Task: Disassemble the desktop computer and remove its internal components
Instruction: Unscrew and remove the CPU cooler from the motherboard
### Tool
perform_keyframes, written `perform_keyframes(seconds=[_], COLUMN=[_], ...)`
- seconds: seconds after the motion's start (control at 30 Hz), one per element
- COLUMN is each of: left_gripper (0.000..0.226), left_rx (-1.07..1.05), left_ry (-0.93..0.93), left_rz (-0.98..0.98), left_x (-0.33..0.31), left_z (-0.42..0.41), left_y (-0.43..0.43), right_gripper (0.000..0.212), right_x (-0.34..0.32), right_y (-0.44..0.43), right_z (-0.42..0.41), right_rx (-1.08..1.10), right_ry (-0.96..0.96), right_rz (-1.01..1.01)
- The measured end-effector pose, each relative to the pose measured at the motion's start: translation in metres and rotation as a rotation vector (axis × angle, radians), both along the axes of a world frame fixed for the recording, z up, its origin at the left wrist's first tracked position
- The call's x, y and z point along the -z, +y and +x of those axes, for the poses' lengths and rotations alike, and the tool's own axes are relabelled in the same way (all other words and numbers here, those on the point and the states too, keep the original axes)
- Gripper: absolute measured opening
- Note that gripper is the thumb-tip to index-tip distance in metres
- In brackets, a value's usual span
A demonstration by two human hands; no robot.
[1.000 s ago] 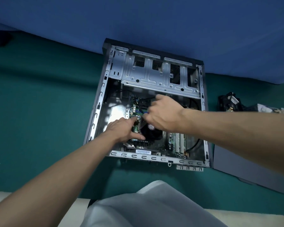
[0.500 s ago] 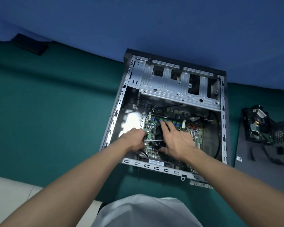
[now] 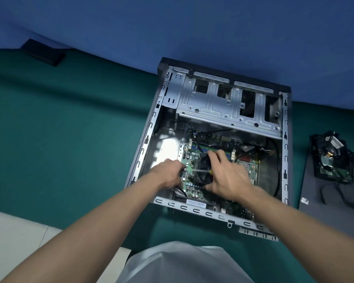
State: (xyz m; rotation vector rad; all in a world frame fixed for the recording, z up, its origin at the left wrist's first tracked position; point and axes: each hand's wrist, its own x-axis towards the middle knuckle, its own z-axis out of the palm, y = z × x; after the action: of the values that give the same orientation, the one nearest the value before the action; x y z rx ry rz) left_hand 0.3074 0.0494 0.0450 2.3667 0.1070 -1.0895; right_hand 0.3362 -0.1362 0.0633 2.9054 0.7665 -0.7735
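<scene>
Deep at the case's (image 3: 223, 107) centre, the cooler fan (image 3: 202, 179) sits on the motherboard (image 3: 192, 160). Your right hand (image 3: 227, 178) spans it, clutching the screwdriver (image 3: 200, 170) with its shaft aimed at nine o'clock, likely hunting a mounting screw. Your left hand (image 3: 168, 175) steadies the board's nine o'clock edge; I cannot tell its grip. Pulled parts (image 3: 331, 160) wait at three o'clock.
</scene>
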Motion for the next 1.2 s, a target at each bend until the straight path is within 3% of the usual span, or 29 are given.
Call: perform_keyframes(seconds=[0.13, 0.2, 0.37, 0.43, 0.63, 0.77, 1.0, 1.2], left_gripper=[0.072, 0.068, 0.069, 0.070, 0.072, 0.072, 0.073, 0.058], left_rx=[0.096, 0.138, 0.216, 0.235, 0.256, 0.284, 0.286, 0.300], left_ry=[-0.093, -0.089, 0.005, 0.032, 0.094, 0.104, 0.088, 0.118], left_rz=[0.156, 0.208, 0.307, 0.333, 0.345, 0.359, 0.370, 0.359], left_x=[0.003, 0.004, 0.002, 0.000, -0.003, -0.003, -0.001, -0.001], left_z=[-0.002, -0.001, -0.001, 0.001, 0.003, 0.004, 0.004, 0.003], left_y=[0.000, 0.001, 0.003, 0.003, 0.004, 0.003, 0.002, 0.003], right_gripper=[0.105, 0.104, 0.049, 0.040, 0.032, 0.026, 0.018, 0.010], right_x=[0.009, 0.002, -0.011, -0.012, 0.006, 0.012, 0.020, 0.016], right_y=[0.001, 0.007, 0.028, 0.043, 0.073, 0.074, 0.072, 0.068], right_z=[-0.011, 0.000, 0.028, 0.038, 0.068, 0.069, 0.063, 0.047], right_rx=[0.044, 0.074, 0.013, -0.077, -0.166, -0.102, -0.060, -0.205], right_ry=[0.012, 0.064, -0.098, -0.120, -0.027, 0.104, 0.005, -0.094], right_rz=[-0.013, 0.035, 0.263, 0.293, 0.033, 0.097, 0.075, 0.039])
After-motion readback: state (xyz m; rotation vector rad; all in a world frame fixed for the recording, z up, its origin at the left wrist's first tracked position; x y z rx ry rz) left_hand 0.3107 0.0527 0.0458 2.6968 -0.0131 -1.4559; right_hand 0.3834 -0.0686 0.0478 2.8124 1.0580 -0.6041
